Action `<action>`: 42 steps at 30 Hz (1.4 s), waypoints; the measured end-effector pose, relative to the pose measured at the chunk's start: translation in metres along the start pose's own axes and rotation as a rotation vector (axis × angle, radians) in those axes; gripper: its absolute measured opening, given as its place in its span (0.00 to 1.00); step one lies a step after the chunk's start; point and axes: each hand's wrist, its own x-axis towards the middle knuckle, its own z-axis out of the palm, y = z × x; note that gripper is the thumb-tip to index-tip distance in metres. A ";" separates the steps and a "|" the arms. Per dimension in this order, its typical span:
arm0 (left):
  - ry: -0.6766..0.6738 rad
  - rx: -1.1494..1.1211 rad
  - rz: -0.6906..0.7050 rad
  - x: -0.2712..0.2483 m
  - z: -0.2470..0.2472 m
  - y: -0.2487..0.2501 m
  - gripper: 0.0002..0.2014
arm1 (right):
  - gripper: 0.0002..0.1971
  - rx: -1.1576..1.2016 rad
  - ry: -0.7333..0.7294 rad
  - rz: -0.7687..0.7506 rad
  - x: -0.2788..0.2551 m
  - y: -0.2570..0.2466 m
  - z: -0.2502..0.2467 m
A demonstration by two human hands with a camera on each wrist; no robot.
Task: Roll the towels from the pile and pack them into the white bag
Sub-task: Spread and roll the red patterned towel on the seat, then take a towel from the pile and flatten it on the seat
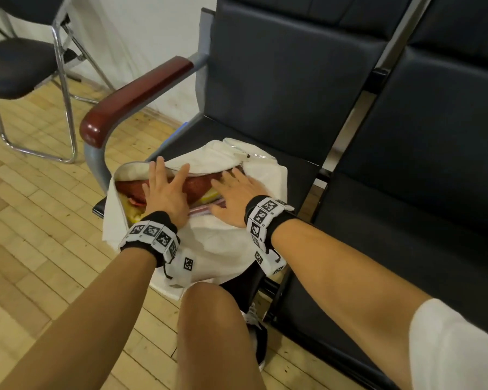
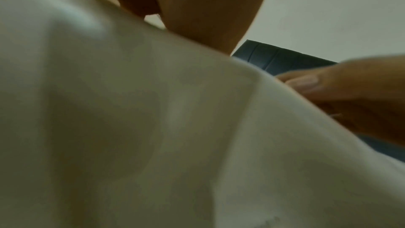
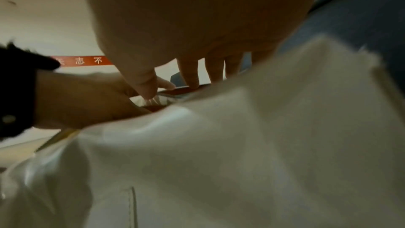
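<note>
White bag (image 1: 223,243) lies on the seat of a dark chair (image 1: 279,80), its mouth open toward the chair back, the near end hanging off the seat's front edge beside the person's knee (image 1: 209,319). Red rolled towel (image 1: 197,185) sits inside the bag mouth, long axis running left to right across the opening, parallel to the chair back. A yellow towel (image 1: 210,195) shows just under its right end, more yellow at the bag's left corner; a striped towel (image 1: 206,208) lies along the near lip of the opening, same left-right axis. Left hand (image 1: 165,190) rests flat on the left part of the red towel, fingers (image 1: 159,167) straight and spread, pointing at the chair back, gripping nothing. Right hand (image 1: 234,198) lies flat over the right part of the opening, palm down, its fingers straight and slightly fanned, tips near the bag's zip edge (image 1: 245,156). Wrist views are blurred: mostly white bag cloth (image 2: 153,127), with straight fingers (image 3: 190,72) above the red towel's edge. Wooden armrest (image 1: 135,97) stands left of the bag; a second chair (image 1: 20,63) farther left on the wood floor (image 1: 40,220).
</note>
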 end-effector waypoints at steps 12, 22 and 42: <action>0.030 0.092 0.131 -0.026 -0.025 0.102 0.37 | 0.39 0.020 0.085 0.074 -0.094 0.054 -0.056; -0.072 -0.061 0.412 -0.076 -0.008 0.246 0.41 | 0.39 0.044 0.188 0.271 -0.227 0.139 -0.086; -0.331 -0.157 0.729 -0.188 0.106 0.469 0.40 | 0.33 0.154 0.107 0.895 -0.465 0.319 0.008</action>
